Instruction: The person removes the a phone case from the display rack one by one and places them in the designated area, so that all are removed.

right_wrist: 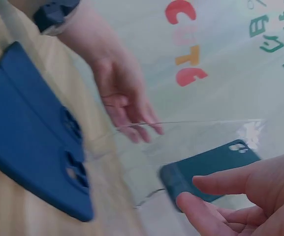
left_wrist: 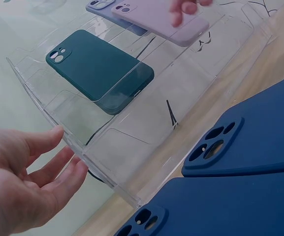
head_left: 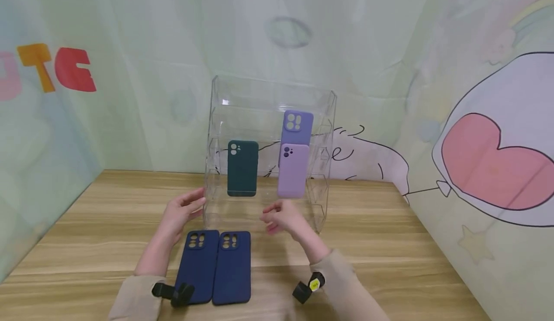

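**A:** Nearest first: what lies closest on the table (head_left: 389,244)?

**B:** Two dark blue cases (head_left: 215,265), side by side and touching, backs up. Their long axes run toward twelve o'clock, camera cutouts at the far end. Neither hand touches them.

**A:** And the hands?

**B:** The left hand (head_left: 183,210) is at about eleven o'clock from the blue pair, fingers relaxed and spread, holding nothing; its fingertips sit at the near left edge of the clear acrylic rack (head_left: 216,119). I cannot tell whether they quite touch it. The right hand (head_left: 281,217), at about one o'clock from the pair, has loosely curled fingers with nothing in them, just below the lilac case (head_left: 293,170).

**A:** Farther back?

**B:** Three cases stand in the rack: a dark green case (head_left: 243,168) at the left, the lilac one at the right, and a periwinkle case (head_left: 297,126) behind and above it. All stand upright, long axes vertical, cutouts on top.

**A:** So how far along?

**B:** By my reading, three are placed and the two blue ones remain.
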Demonstrator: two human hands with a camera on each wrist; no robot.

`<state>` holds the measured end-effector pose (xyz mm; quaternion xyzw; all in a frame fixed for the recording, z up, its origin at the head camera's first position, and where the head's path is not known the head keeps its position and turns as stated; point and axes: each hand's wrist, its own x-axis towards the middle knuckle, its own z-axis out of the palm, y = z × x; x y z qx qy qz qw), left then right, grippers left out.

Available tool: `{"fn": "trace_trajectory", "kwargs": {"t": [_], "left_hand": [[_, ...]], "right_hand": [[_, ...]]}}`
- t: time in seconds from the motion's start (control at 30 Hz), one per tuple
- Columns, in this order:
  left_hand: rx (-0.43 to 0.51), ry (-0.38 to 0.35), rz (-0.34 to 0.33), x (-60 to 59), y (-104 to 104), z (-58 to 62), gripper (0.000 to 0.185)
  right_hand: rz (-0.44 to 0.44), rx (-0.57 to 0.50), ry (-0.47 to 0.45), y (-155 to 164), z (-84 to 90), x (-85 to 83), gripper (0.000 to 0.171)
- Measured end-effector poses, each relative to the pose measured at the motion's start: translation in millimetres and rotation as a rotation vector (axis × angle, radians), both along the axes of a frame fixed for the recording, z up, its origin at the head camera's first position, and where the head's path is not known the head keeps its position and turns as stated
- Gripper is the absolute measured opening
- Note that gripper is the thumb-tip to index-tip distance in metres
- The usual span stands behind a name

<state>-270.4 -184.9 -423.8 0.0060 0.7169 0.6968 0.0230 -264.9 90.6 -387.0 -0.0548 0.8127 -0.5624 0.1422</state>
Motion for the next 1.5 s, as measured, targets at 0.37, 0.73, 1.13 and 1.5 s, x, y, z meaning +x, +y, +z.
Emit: {"fn": "trace_trajectory", "kwargs": {"t": [0.37,0.73,1.13,1.5], "left_hand": [[0.002,-0.001,0.009,-0.5,-0.3,-0.4,0.055],[0.002,0.005,0.001,-1.5,-0.8,-2.5,0.056],[0.004,0.003,0.015,-2.9,-1.2,-3.4,0.055],[-0.014,0.005,0.005,-1.0,-0.2,-2.8,0.054]], "right_hand": [[-0.098,-0.034,0.097,26.4,46.3,-18.3,0.029],[-0.18,-0.16,0.266,60.0,73.5,-33.4,0.039],[-0.355,-0.165,0.436,66.0,74.0,-49.1,0.042],[-0.353,-0.164,0.434,66.7,66.0,-55.5,0.054]]}}
